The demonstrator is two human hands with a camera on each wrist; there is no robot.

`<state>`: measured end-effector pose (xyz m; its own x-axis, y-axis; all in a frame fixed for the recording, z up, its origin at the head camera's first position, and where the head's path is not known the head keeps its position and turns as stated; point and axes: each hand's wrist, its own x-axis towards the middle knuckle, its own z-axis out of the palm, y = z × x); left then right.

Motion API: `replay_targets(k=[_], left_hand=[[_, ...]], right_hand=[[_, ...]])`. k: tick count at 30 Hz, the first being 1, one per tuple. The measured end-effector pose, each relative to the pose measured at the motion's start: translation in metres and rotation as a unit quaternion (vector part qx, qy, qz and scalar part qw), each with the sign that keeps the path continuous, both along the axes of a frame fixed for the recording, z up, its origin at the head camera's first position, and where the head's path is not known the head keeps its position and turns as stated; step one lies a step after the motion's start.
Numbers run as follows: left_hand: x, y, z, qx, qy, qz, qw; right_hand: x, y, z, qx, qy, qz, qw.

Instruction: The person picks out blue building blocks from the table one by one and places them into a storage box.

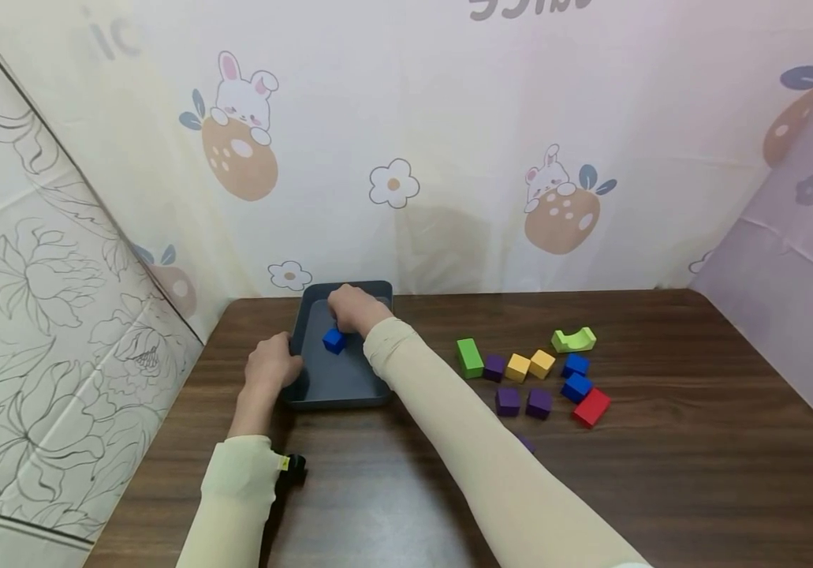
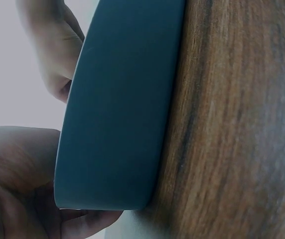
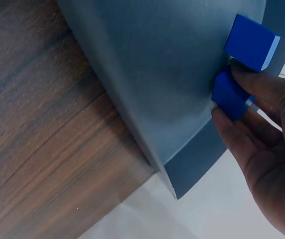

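Note:
A dark grey tray point(image 1: 338, 386) lies on the table's left part. My left hand point(image 1: 273, 364) grips its left rim; in the left wrist view its fingers point(image 2: 90, 223) wrap past the tray's corner. Over the tray's far half, my right hand point(image 1: 358, 310) reaches in. In the right wrist view it pinches a blue cube point(image 3: 231, 94) between thumb and fingers, low over the tray floor. A second blue cube point(image 3: 252, 42) sits in the tray right beside the pinched one. From the head view, the pinched cube is hidden by my right hand.
Right of the tray lie a green block point(image 1: 470, 359), several purple cubes point(image 1: 508, 401), yellow cubes point(image 1: 517, 368), blue cubes point(image 1: 576, 387), a red block point(image 1: 592, 408) and a lime curved block point(image 1: 574, 340). One purple cube is partly behind my right sleeve. A curtain point(image 1: 449, 244) hangs behind the table.

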<state>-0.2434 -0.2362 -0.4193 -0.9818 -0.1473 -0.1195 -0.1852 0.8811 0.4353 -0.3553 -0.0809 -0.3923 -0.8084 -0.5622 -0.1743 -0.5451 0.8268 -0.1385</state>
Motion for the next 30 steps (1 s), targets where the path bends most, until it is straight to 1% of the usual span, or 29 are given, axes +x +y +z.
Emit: replay_targets(k=[7,14,18,22,26,30], left_hand=[[0.002,0.0,0.0,0.001,0.0,0.002,1.0],[0.0,0.002,0.0,-0.002,0.002,0.001,1.0],[0.0,0.002,0.001,-0.002,0.002,0.0,1.0],[0.0,0.002,0.001,0.001,0.005,-0.001,1.0],[0.001,0.002,0.0,0.004,0.005,0.002,1.0],[0.001,0.001,0.0,0.003,0.004,0.002,1.0]], right_hand=[[0.005,0.001,0.002,-0.003,-0.009,0.0,1.0],[0.002,0.001,0.001,0.005,-0.016,-0.006,0.9998],[0.0,0.003,0.004,0.005,-0.029,-0.007,0.9996],[0.007,0.007,0.013,0.002,-0.039,-0.005,0.9992],[0.017,0.012,0.024,0.005,-0.035,0.003,0.9994],[0.023,0.015,0.032,0.018,-0.033,0.018,0.9992]])
